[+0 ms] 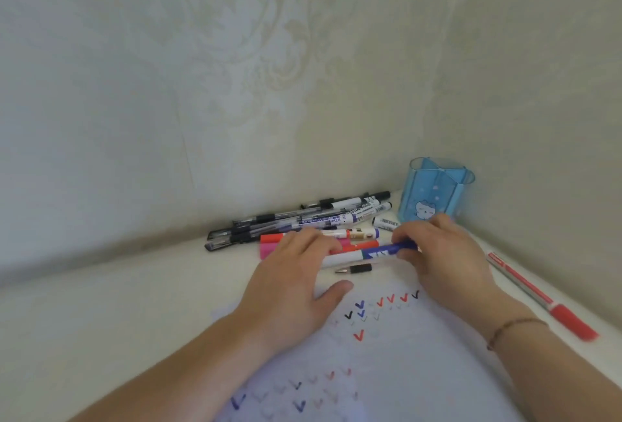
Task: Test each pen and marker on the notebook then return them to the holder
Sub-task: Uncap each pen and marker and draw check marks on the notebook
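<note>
Blue marker (370,253) held level over notebook (387,354), between both hands. Left hand (296,273) grips white barrel, right hand (437,253) fingers pinch blue cap, likely to uncap or recap. Holder (434,192) stands behind, seemingly empty; pile of pens (296,219) on bench, apparently untested.

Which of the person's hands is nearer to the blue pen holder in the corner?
Right. The right hand, gripping the blue cap end of a marker, lies just in front of the blue pen holder; the left hand holds the marker's white barrel, farther left.

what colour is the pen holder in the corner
Translucent blue pen holder with a white cartoon figure, head view.
</note>
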The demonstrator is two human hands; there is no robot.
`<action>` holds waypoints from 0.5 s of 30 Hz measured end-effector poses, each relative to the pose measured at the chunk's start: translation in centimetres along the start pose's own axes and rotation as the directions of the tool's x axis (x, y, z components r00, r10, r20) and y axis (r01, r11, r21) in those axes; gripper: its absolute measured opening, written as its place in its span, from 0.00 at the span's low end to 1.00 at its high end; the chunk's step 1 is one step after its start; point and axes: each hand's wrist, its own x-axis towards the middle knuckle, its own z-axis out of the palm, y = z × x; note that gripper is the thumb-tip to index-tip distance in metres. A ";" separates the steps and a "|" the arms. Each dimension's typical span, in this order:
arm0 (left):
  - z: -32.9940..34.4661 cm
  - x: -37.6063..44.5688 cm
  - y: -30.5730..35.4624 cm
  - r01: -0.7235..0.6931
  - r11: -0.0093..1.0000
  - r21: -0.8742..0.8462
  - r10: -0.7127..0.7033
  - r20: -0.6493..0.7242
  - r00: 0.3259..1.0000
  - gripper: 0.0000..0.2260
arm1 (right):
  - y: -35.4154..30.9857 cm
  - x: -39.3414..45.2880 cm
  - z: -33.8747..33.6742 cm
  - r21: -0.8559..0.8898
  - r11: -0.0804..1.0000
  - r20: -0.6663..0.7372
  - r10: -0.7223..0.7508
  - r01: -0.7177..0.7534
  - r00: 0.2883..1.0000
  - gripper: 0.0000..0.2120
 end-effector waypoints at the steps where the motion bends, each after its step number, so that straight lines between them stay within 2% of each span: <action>1: 0.1 0.1 -0.2 -0.002 1.000 0.003 0.002 -0.027 1.000 0.19 | -0.2 -0.2 -0.6 0.057 0.998 -0.084 -0.028 0.033 0.996 0.07; 3: 0.0 0.2 -0.1 -0.005 0.999 0.039 0.008 -0.076 0.997 0.23 | -1.1 -0.6 -2.1 0.231 0.969 -0.158 -0.052 0.089 0.986 0.06; 5: -0.4 0.2 0.1 -0.013 0.997 0.072 0.024 -0.148 0.989 0.23 | -2.9 -1.3 -3.4 0.457 0.885 -0.138 -0.024 0.085 0.990 0.02; 6: -0.5 0.2 0.1 -0.026 0.997 0.076 0.040 -0.193 0.980 0.23 | -3.7 -1.7 -3.7 0.618 0.785 -0.111 0.020 0.053 0.994 0.02; 8: -0.8 0.1 0.1 -0.077 0.997 0.025 0.081 -0.243 0.967 0.22 | -5.1 -2.3 -4.5 0.896 0.443 -0.010 0.078 -0.025 0.997 0.07; 9: -0.8 0.1 0.2 -0.118 0.993 -0.030 0.108 -0.228 0.968 0.21 | -5.5 -2.6 -4.5 0.939 0.337 0.041 0.079 -0.066 0.996 0.10; 10: -0.6 0.0 0.4 -0.158 0.985 -0.075 0.140 -0.202 0.969 0.19 | -5.7 -2.7 -4.4 0.944 0.317 0.075 0.068 -0.093 0.995 0.12; 12: -0.5 -0.3 0.6 -0.198 0.973 -0.115 0.179 -0.156 0.971 0.16 | -5.9 -2.8 -4.2 0.927 0.352 0.116 0.064 -0.131 0.991 0.14; 15: -0.6 -0.2 0.7 -0.189 0.961 -0.202 0.171 -0.101 0.980 0.14 | -5.9 -2.9 -3.8 0.955 0.241 0.165 0.055 -0.173 0.985 0.13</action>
